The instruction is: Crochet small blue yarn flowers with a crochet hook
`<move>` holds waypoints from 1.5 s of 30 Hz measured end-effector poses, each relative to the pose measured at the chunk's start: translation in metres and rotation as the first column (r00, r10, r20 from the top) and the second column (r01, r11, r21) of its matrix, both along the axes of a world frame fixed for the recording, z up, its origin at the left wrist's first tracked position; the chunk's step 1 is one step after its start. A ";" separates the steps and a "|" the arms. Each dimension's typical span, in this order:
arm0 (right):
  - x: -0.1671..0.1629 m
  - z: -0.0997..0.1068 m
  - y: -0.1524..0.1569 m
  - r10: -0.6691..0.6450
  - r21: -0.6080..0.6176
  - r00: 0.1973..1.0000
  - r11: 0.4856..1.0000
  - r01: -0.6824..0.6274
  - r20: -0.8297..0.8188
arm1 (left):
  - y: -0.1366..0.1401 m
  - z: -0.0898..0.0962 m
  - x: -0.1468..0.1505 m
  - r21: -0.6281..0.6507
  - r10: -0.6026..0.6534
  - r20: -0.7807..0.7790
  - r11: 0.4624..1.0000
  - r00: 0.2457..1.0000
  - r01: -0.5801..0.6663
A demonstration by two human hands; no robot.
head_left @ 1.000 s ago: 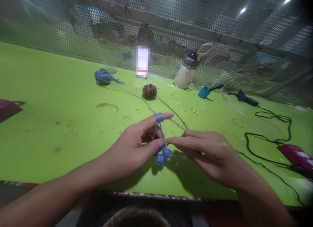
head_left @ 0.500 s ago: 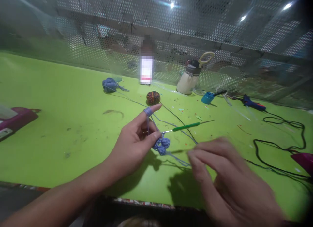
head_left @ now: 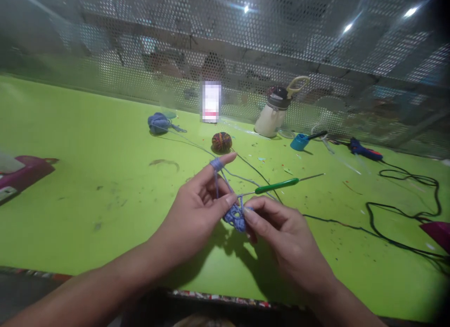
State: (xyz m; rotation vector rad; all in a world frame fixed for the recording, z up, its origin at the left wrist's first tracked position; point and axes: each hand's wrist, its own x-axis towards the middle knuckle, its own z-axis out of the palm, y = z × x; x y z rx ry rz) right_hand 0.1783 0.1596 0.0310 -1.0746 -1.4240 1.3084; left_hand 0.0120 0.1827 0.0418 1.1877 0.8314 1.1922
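Between my two hands is a small blue-purple crochet piece (head_left: 235,217) with a round, petal-like shape. My left hand (head_left: 197,209) pinches its upper left side, index finger stretched out with yarn wound around it. A crochet hook (head_left: 277,186) with a green handle slants up to the right, its left end at my left thumb and the yarn. My right hand (head_left: 281,233) grips the right edge of the piece between thumb and fingers. From the work, a strand runs back towards a blue yarn ball (head_left: 159,124) at the far left.
A dark multicoloured yarn ball (head_left: 221,142) sits beyond my left hand. Along the perforated screen stand a lit phone (head_left: 211,102), a bottle (head_left: 272,116) and a blue pot (head_left: 299,141). A glue gun (head_left: 365,149) and black cord (head_left: 404,245) lie at right, a magenta object (head_left: 26,173) at left.
My right hand has moved left from the lower right and closed on the crochet piece's right edge. The hook and piece have shifted slightly right; my left hand keeps its pinch.
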 end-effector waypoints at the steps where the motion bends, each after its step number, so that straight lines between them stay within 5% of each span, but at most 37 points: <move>1: 0.000 -0.001 0.000 0.010 -0.009 1.000 1.000 -0.010 -0.003 | 0.000 0.000 0.000 0.001 0.005 0.000 1.000 1.000 -0.005; 14: 0.004 -0.004 0.006 0.048 -0.044 0.999 0.998 -0.047 0.015 | -0.001 0.000 0.001 0.039 0.011 -0.045 0.999 0.999 -0.009; 18: 0.001 -0.003 -0.002 -0.056 0.125 0.971 0.992 0.027 0.232 | -0.001 -0.002 0.001 0.074 0.002 -0.086 0.997 0.996 0.004; 20: 0.003 0.003 -0.013 -0.256 0.398 0.886 0.913 0.090 0.387 | 0.000 -0.004 0.001 0.095 -0.004 -0.116 0.995 0.993 0.015; 22: 0.008 0.013 -0.021 -0.487 0.669 0.746 0.739 0.074 0.455 | 0.000 -0.006 0.002 0.114 -0.017 -0.144 0.993 0.989 0.033; 26: 0.022 0.037 -0.011 -0.619 0.832 0.566 0.483 -0.272 0.544 | 0.001 -0.009 0.002 0.130 -0.062 -0.173 0.988 0.983 0.085; 27: 0.024 0.041 -0.003 -0.613 0.804 0.520 0.474 -0.359 0.594 | 0.001 -0.008 0.002 0.130 -0.076 -0.173 0.987 0.982 0.099; 29: 0.028 0.043 0.012 -0.501 0.663 0.435 0.563 -0.493 0.748 | 0.002 -0.007 0.003 0.120 -0.096 -0.169 0.986 0.981 0.117; 32: 0.031 0.037 0.026 -0.240 0.489 0.464 0.682 -0.545 0.852 | 0.003 -0.004 0.001 0.091 -0.113 -0.148 0.988 0.982 0.128; 36: 0.035 0.026 0.029 -0.132 0.499 0.607 0.717 -0.487 0.783 | 0.005 -0.001 -0.003 0.038 -0.172 -0.147 0.983 0.974 0.179; 45: 0.041 0.021 0.025 -0.075 0.497 0.696 0.754 -0.429 0.714 | 0.008 -0.005 -0.003 -0.059 -0.257 -0.026 0.965 0.966 0.255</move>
